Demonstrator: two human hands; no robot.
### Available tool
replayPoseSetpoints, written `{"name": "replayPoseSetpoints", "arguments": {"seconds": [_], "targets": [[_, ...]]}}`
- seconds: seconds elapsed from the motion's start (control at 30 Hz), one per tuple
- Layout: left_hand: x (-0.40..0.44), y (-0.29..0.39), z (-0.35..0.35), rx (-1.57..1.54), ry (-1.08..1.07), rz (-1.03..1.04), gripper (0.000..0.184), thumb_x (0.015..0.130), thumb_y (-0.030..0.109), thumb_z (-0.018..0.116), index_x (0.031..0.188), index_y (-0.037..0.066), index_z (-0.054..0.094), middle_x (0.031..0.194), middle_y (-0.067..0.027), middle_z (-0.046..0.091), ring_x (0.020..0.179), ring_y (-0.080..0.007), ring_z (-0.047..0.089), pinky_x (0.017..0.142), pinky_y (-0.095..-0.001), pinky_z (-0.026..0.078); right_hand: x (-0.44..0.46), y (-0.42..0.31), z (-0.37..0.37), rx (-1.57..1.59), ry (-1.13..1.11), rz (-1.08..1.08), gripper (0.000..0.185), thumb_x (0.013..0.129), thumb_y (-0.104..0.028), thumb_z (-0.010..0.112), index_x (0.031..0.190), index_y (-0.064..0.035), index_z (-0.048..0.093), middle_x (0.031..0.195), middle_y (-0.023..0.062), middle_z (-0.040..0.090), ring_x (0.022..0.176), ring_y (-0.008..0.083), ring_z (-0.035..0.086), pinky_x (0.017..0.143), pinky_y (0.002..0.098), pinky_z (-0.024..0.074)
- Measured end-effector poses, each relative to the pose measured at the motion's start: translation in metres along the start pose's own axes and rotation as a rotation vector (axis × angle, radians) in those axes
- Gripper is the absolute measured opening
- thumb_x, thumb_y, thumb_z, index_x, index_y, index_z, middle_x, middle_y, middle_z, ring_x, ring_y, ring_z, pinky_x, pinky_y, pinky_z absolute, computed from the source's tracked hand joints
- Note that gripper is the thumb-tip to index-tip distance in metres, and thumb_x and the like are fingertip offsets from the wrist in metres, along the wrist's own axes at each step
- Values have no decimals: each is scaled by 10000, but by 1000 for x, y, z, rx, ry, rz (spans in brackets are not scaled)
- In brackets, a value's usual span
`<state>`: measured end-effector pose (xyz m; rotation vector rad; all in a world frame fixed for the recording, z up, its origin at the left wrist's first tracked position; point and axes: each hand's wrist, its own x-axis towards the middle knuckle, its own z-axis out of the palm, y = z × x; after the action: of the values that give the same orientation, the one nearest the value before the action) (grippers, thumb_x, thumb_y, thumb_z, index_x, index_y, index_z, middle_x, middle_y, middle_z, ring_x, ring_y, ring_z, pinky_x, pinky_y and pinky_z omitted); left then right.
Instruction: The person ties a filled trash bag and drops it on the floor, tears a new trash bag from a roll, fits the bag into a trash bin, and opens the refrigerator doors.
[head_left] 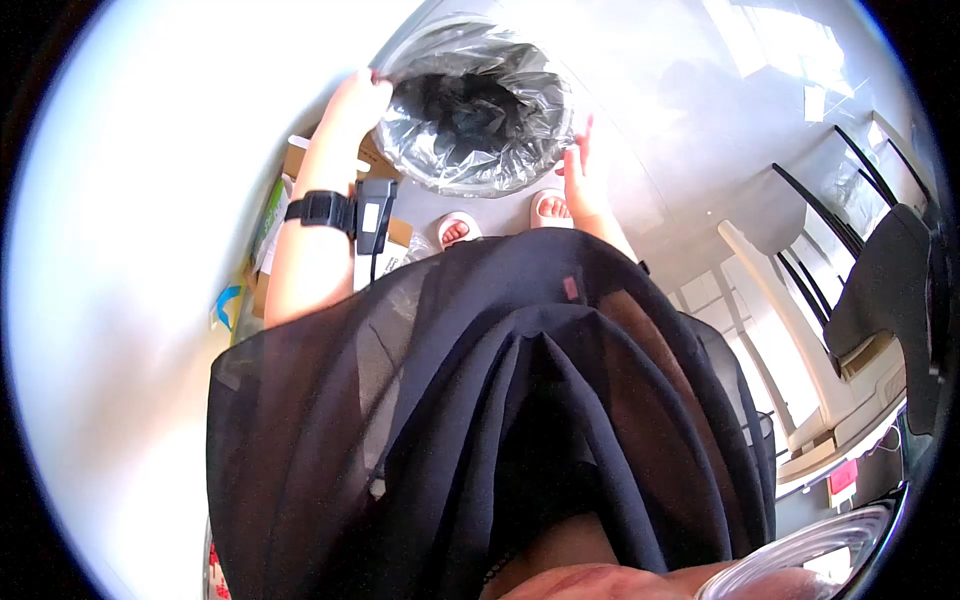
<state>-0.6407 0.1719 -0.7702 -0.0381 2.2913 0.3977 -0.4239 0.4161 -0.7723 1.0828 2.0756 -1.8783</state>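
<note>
A trash can lined with a thin, see-through grey bag [548, 95] stands on the floor in front of my feet, its dark mouth facing up. The bag is folded out over the rim all round. At the left rim, my left hand [362, 98] has its fingers closed on the bag's edge. My right hand [583, 178] is beside the right rim with fingers stretched out and apart, holding nothing. Whether its fingertips touch the bag I cannot tell. A black strap with a small device [374, 215] sits on my left wrist.
Cardboard boxes [398, 236] lie by the wall at left, near my left forearm. A black chair [885, 280] and a light table [850, 400] stand at right. My feet in light sandals [551, 207] are just behind the trash can.
</note>
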Motion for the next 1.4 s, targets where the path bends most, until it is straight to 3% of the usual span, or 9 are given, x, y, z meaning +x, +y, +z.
{"name": "replayPoseSetpoints", "arguments": {"seconds": [0.2,0.6,0.67,0.77,0.87,0.97,1.1,1.23,1.4], "targets": [[-14,40,12,305,574,690,583,849,393,504,1330,104,349,1384,-109,341,1247,-326,349,992,-492,311,-50,-17,39,-767,27,-346,1100,616,-412,755,1379,23,93,1412,269,129,1299,408,189,1014,508,256],[-4,57,31,347,564,572,631,825,454,511,1344,145,330,1400,-100,312,1271,-315,314,985,-581,252,-41,13,57,-944,-148,-244,1120,586,-517,731,1404,-61,116,1446,241,12,1323,438,96,987,637,173],[-17,59,27,390,583,535,645,809,448,540,1337,138,335,1396,-117,311,1268,-318,317,980,-589,250,-45,-28,25,-864,-397,-258,1028,637,-489,709,1411,-109,151,1454,220,43,1325,448,46,1014,605,153],[-67,77,-9,189,628,566,620,805,329,582,1330,108,336,1392,-150,300,1271,-326,311,987,-582,245,-68,-78,-29,-820,-450,-444,941,657,-490,688,1395,-145,218,1457,188,96,1332,412,96,1004,608,198],[-138,66,-21,118,524,620,583,812,228,578,1325,86,341,1400,-167,277,1271,-337,306,990,-583,238,-111,-119,-101,-781,-491,-542,681,746,-335,648,1327,-133,357,1335,189,358,1151,368,428,925,455,381],[-227,21,-26,288,348,732,589,796,187,583,1327,96,345,1415,-159,251,1279,-334,293,1000,-564,243,-186,-103,-194,-932,-548,-36,394,821,-347,548,1148,-127,556,962,152,586,948,328,542,816,410,441],[-354,-41,-41,353,-45,538,558,759,256,587,1245,40,421,1389,-214,270,1212,-370,361,985,-533,279,-341,-77,-314,-946,-263,162,236,816,-289,522,838,-109,673,813,114,626,823,315,578,736,407,473],[-417,-66,-76,445,-471,590,407,769,331,574,1025,15,583,1150,-249,476,961,-400,529,830,-438,439,-512,-76,-359,-503,-60,562,254,799,-302,562,903,-99,673,844,109,651,772,246,609,723,350,475],[-431,-54,-99,497,-524,459,393,817,333,539,1049,20,594,1067,-198,575,976,-347,556,853,-404,435,-642,-36,-332,-30,208,726,365,819,-377,571,1017,-80,644,885,66,663,814,198,608,757,339,467]]}}
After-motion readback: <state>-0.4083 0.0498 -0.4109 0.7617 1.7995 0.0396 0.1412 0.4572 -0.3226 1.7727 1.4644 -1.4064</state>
